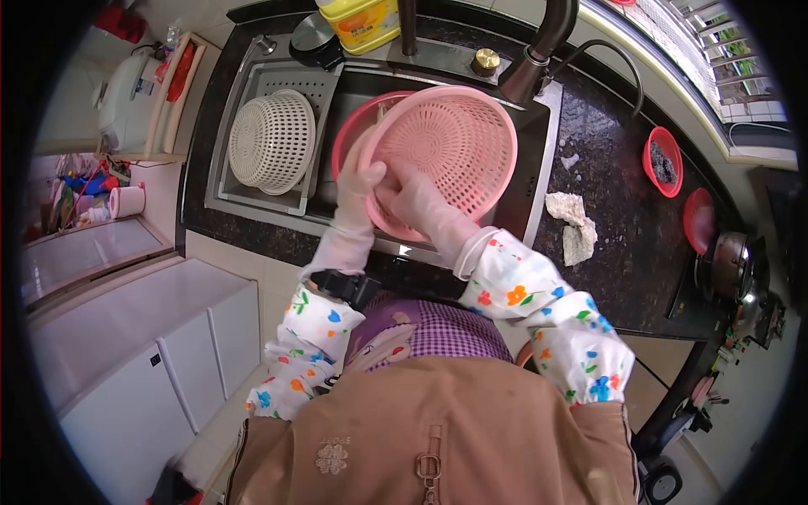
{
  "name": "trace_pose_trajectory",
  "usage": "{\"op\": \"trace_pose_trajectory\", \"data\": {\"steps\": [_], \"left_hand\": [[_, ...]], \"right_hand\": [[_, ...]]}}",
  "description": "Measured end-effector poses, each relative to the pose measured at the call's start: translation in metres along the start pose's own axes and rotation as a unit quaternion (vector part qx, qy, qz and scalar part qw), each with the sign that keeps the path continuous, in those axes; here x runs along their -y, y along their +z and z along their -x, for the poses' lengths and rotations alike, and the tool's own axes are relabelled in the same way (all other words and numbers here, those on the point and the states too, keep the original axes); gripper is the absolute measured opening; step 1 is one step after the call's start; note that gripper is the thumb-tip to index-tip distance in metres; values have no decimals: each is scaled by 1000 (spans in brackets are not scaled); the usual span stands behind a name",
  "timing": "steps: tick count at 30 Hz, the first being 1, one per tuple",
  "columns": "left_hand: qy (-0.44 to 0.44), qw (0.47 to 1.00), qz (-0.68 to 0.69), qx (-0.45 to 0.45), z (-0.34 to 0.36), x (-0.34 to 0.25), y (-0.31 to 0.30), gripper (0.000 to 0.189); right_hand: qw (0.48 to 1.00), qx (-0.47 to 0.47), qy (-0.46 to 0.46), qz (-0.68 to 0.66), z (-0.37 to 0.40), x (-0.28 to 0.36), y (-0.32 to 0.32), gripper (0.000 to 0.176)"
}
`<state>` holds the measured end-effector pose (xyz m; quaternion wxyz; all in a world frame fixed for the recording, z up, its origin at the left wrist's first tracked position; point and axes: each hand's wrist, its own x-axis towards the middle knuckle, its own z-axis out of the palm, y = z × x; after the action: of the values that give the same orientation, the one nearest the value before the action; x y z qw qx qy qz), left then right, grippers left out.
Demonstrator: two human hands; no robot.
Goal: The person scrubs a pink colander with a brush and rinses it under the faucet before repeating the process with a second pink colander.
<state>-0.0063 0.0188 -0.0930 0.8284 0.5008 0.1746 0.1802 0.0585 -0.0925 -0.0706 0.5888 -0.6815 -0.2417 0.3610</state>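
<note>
A pink plastic colander [471,139] is tilted over the sink, its perforated inside facing me. My left hand [357,185], in a thin whitish glove, is closed on the colander's left rim with the thumb at the edge. My right hand [423,207], gloved the same way, reaches across the lower left of the colander, its fingers curled at the rim close to the left thumb. Behind the colander, a darker pink basin [343,139] stands in the sink [528,160], mostly covered by it.
Left of the basin, a white colander [271,141] lies upside down on a drain tray [305,202]. A faucet [539,63] rises behind the sink. Right on the dark counter are a crumpled cloth [574,227] and a red bowl [663,162] with a scouring pad. A yellow tub [362,25] stands behind.
</note>
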Motion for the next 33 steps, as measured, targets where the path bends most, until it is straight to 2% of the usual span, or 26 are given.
{"op": "trace_pose_trajectory", "data": {"steps": [1, 2, 4, 5, 7, 8, 9, 10, 11, 13, 14, 17, 18, 19, 20, 21, 22, 23, 24, 25, 27, 28, 29, 31, 32, 33], "left_hand": [[-13, 999, 30, -4, 9, -5, 10, 66], [-26, 998, 60, -8, 17, -9, 20, 65], [-96, 985, 135, -55, 23, -9, 20, 62], [-95, 985, 136, -55, 23, -9, 21, 62], [-22, 989, 131, -62, 18, -21, 32, 57], [2, 997, 50, -51, 15, -24, 26, 55], [4, 997, 51, -50, 10, -28, 24, 55], [-21, 997, 53, -46, 7, -34, 23, 56], [-44, 997, 54, -45, 4, -39, 23, 57], [-70, 993, 71, -68, -2, -49, 22, 49], [-115, 985, 119, -57, -9, -50, 16, 47], [-185, 964, 181, -59, -18, -55, 18, 44], [-181, 967, 163, -80, -22, -52, 17, 45], [-175, 969, 144, -99, -25, -49, 16, 46], [-162, 977, 107, -93, -28, -46, 15, 56], [-161, 977, 107, -91, -26, -46, 20, 56], [-148, 985, 78, -42, -19, -47, 29, 65], [-134, 990, 49, 6, -14, -46, 36, 74], [-38, 994, -42, 91, -11, -21, 32, 86], [52, 989, -129, 41, 1, -5, 41, 85], [20, 1000, -21, -10, 14, 13, 41, 82], [5, 999, -19, -37, 18, 9, 40, 78], [-10, 998, -18, -66, 20, 4, 38, 74], [-10, 995, -66, -70, 17, -30, 48, 70], [-84, 989, 68, -101, 20, -33, 36, 68], [-156, 959, 200, -128, 22, -35, 29, 67]], "right_hand": [[975, -92, 88, -179, 6, 24, 8, 14], [975, -93, 90, -182, 7, 23, 9, 14], [983, -14, -45, -179, 11, 20, 5, 23], [983, -14, -45, -179, 5, 7, -4, 23], [944, 117, 247, -183, -15, -29, -31, 23], [944, 116, 247, -183, -11, -23, -45, 23], [952, 160, 117, 232, -7, -6, -62, 26], [778, 174, -35, 603, -3, 2, -76, 30], [775, 177, -38, 605, 1, 0, -85, 30], [885, 223, -135, 386, 13, 5, -89, 38], [902, 271, -114, 316, 21, 6, -86, 48], [882, 246, -90, 391, 47, 45, -72, 54], [861, 209, -159, 435, 49, 45, -68, 53], [861, 208, -159, 436, 48, 33, -65, 53], [872, 162, -203, 415, 43, 8, -62, 50], [879, 117, -246, 391, 37, -13, -60, 47], [879, 117, -246, 391, 28, -26, -54, 47], [995, 95, -29, 28, 16, -36, -42, 42], [978, 97, 83, -162, 14, -30, -32, 40], [918, 58, 190, -344, 11, -23, -22, 37], [935, -2, 51, -350, 25, 28, -12, 30], [895, 35, 94, -434, 24, 33, -6, 36], [896, 34, 96, -433, 25, 38, 0, 36], [811, -8, 206, -547, 27, 47, 12, 48], [981, 93, -22, -170, 28, 31, -1, 50], [942, -3, -253, 220, 28, 14, -14, 52]]}}
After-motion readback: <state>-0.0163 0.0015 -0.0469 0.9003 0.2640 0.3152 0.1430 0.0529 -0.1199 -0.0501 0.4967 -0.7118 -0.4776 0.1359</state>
